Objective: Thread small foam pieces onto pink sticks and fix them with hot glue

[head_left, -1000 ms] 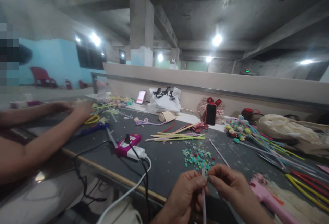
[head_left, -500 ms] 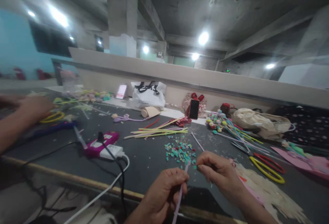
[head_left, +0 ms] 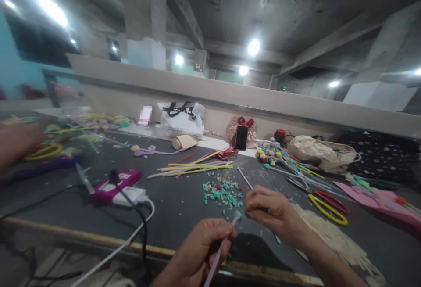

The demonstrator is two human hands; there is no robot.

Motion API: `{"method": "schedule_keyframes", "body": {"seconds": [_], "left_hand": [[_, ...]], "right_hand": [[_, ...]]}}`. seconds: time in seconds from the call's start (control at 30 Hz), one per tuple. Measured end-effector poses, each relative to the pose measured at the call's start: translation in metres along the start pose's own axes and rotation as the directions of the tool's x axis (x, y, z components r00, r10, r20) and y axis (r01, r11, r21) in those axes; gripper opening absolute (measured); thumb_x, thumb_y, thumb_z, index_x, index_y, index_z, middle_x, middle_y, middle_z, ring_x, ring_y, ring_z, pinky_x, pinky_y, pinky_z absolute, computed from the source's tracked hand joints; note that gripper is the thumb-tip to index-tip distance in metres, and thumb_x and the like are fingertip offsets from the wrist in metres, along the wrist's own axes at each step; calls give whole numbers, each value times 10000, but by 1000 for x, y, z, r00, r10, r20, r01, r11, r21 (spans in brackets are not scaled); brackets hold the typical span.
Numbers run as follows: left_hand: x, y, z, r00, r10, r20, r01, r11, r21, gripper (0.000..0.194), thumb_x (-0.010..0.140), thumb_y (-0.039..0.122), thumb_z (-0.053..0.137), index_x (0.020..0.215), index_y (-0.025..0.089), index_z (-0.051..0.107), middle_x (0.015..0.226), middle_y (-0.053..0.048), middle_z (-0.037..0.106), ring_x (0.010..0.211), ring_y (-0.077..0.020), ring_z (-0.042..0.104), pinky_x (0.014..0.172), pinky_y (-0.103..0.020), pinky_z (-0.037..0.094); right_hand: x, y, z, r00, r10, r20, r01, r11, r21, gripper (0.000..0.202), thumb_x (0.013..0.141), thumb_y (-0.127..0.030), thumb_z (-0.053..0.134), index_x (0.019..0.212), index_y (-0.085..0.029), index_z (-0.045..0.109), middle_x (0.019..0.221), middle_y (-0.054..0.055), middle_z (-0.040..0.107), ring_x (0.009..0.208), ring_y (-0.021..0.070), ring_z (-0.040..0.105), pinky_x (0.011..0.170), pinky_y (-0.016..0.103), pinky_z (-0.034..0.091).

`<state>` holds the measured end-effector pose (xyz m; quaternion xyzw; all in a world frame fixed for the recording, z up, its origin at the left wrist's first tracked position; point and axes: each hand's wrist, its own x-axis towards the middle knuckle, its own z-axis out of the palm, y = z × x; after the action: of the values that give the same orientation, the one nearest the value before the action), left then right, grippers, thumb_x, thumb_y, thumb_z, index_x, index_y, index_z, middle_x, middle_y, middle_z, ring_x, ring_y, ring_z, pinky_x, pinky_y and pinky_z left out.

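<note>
In the head view, my left hand [head_left: 208, 245] is closed around a pale lilac fuzzy stem [head_left: 217, 258], which slants up from the bottom edge, its tip beyond my thumb. My right hand [head_left: 271, 210] is to the right of that tip, apart from it, fingers pinched together. Whatever is between those fingertips is too small or hidden to make out. A thin pale stick [head_left: 245, 178] runs behind the right hand; I cannot tell whether it is held or lying on the table. Just beyond both hands lie scattered small teal pieces [head_left: 225, 195], with a few red ones among them.
Yellow and lilac stems [head_left: 194, 169] lie farther back. Red-and-yellow-handled scissors [head_left: 329, 208] and a cream fringed piece [head_left: 335, 234] are at right. A magenta power strip [head_left: 115, 186] with cables sits left. Another person's arm [head_left: 19, 142] reaches in at far left. A phone [head_left: 241, 138] stands behind.
The whole view has shifted, so the table things appear farther left. My right hand's fingers have drawn closer together. My left hand keeps its hold on the lilac stem.
</note>
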<state>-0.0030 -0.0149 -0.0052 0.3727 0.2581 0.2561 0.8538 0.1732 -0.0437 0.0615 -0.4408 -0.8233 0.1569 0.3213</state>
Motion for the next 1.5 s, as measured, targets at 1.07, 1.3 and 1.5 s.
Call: {"method": "schedule_keyframes", "body": {"seconds": [1.07, 1.3, 1.5], "left_hand": [[0, 2, 2, 999, -25, 34, 26, 1000, -6, 116, 649, 235, 518, 606, 129, 538, 314, 69, 448, 205, -7, 239, 247, -129, 156], [0, 3, 2, 998, -51, 31, 52, 998, -35, 125, 640, 250, 516, 605, 133, 543, 325, 66, 453, 213, -13, 250, 237, -130, 186], [-2, 0, 3, 999, -19, 37, 22, 995, -94, 131, 634, 257, 537, 607, 129, 538, 343, 60, 456, 234, -5, 241, 259, -129, 150]], "right_hand": [[0, 0, 9, 996, -86, 7, 84, 945, -315, 171, 791, -184, 429, 750, -186, 595, 800, 34, 561, 700, 97, 542, 629, 191, 412], [-1, 0, 6, 997, -80, -17, 75, 977, -198, 235, 806, -185, 404, 941, -219, 593, 899, 48, 558, 784, 116, 538, 675, 205, 415], [-4, 2, 12, 988, 21, -153, -12, 998, 54, 217, 785, -195, 437, 910, -208, 615, 843, 47, 574, 695, 115, 529, 608, 213, 418]]}}
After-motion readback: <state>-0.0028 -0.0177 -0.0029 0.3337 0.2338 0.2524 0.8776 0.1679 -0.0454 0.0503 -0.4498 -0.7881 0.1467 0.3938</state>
